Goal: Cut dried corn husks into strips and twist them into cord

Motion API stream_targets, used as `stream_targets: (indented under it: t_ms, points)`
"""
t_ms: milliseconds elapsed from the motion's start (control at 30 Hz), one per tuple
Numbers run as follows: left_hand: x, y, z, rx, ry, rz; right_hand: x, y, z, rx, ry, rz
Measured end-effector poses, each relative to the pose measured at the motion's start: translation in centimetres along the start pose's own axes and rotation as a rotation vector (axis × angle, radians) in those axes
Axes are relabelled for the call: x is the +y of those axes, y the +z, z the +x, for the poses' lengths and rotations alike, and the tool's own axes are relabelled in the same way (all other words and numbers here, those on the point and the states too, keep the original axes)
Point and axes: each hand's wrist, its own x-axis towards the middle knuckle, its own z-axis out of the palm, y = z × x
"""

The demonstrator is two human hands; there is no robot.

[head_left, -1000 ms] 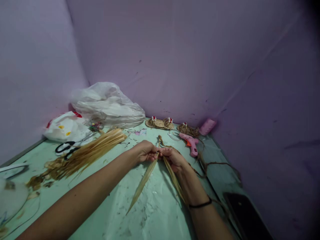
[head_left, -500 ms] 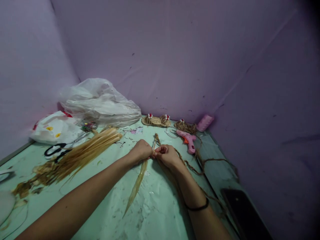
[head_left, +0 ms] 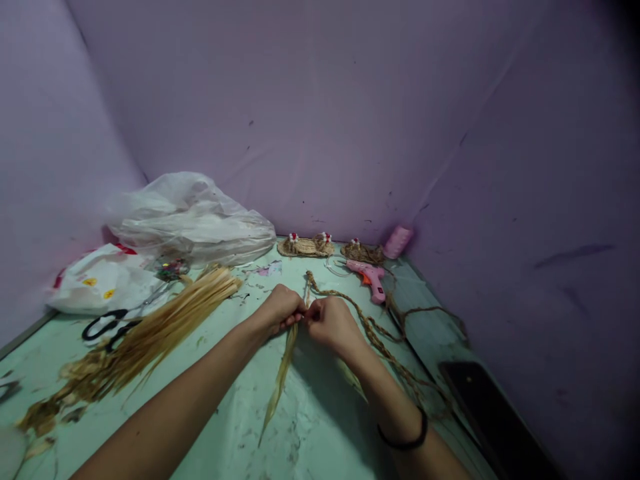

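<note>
My left hand [head_left: 281,311] is closed in a pinch on a thin braid of dried plant strips [head_left: 307,291], whose upper part runs away from me on the table. My right hand [head_left: 331,324] is closed beside it, knuckles up, its fingertips meeting the left fingers at the same braid. One loose pale strip [head_left: 281,383] trails toward me from under the left hand. Another strip [head_left: 353,379] shows partly behind my right forearm. Just right of the hands, a long brown braided cord [head_left: 369,325] curves over the table. My fingers hide the point where the strips cross.
Left lie a bundle of dried strips [head_left: 173,323], black-handled scissors [head_left: 106,327], a white bag [head_left: 107,280] and a clear plastic bag [head_left: 195,223]. Two woven pieces [head_left: 306,247], a pink glue gun [head_left: 369,277] and a pink thread spool [head_left: 399,241] are at the back. A dark phone [head_left: 493,417] lies right.
My right hand has turned over to a knuckles-up closed position and the strip on its side has swung outward. The left hand keeps its pinch. The view has shifted slightly.
</note>
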Motion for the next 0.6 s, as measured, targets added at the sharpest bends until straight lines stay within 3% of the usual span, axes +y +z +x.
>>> stream_targets:
  t_ms: [167, 267, 333, 467, 533, 600]
  points:
    - [-0.6, -1.0, 0.7, -0.094, 0.034, -0.028, 0.1, 0.6, 0.1, -0.037, -0.076, 0.048]
    - [-0.6, -1.4, 0.8, -0.130, 0.065, -0.041, 1.1, -0.4, 0.4, -0.175, -0.075, 0.201]
    - [-0.6, -1.6, 0.7, -0.154, 0.076, -0.048, 1.8, -1.5, 0.7, -0.225, 0.001, 0.392]
    - [-0.6, -1.7, 0.7, -0.179, 0.088, -0.044, 2.2, -2.7, 1.0, -0.020, 0.322, 0.743]
    - [-0.5, -1.6, 0.7, -0.185, 0.097, -0.039, 1.7, -2.2, 1.1, -0.075, 0.415, 0.876]
    - [-0.5, -1.6, 0.7, -0.188, 0.107, -0.033, 1.0, -1.2, 1.1, -0.202, 0.411, 0.976]
